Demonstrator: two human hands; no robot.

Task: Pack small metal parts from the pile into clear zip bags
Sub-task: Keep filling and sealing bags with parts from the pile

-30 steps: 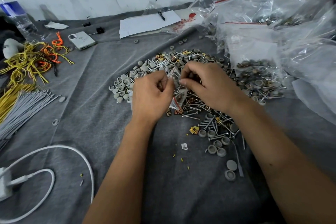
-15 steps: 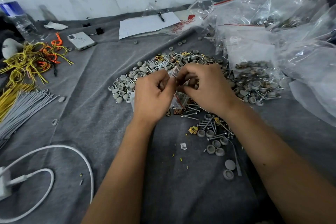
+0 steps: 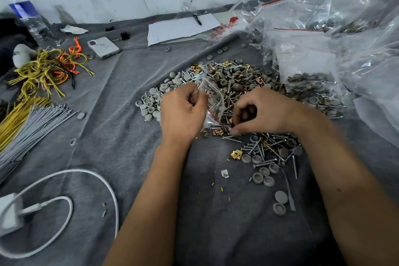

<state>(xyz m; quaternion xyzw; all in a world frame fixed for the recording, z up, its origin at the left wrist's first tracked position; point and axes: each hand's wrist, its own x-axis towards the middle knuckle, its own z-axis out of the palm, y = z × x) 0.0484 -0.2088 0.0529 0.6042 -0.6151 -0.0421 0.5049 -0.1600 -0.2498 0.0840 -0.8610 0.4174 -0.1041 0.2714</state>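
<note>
A pile of small parts (image 3: 235,80), screws, grey caps and brass clips, is spread over the grey cloth in the middle. My left hand (image 3: 182,112) grips a small clear zip bag (image 3: 212,101) with a red seal line, held over the pile's near edge. My right hand (image 3: 261,112) is lowered to the right of the bag, fingers curled, its fingertips pinching at small brass clips (image 3: 218,131) and screws on the cloth. What sits between those fingertips is too small to tell.
Filled and empty clear bags (image 3: 313,84) heap up at the right. A phone (image 3: 103,47), paper with a pen (image 3: 181,27) and a bottle (image 3: 32,21) lie at the back. Yellow and orange wires (image 3: 45,69), grey ties (image 3: 28,131) and a white charger cable (image 3: 86,179) fill the left.
My right hand has left the bag's mouth and dropped down to the right, onto the parts at the pile's near edge. My left hand still holds the bag, now tilted.
</note>
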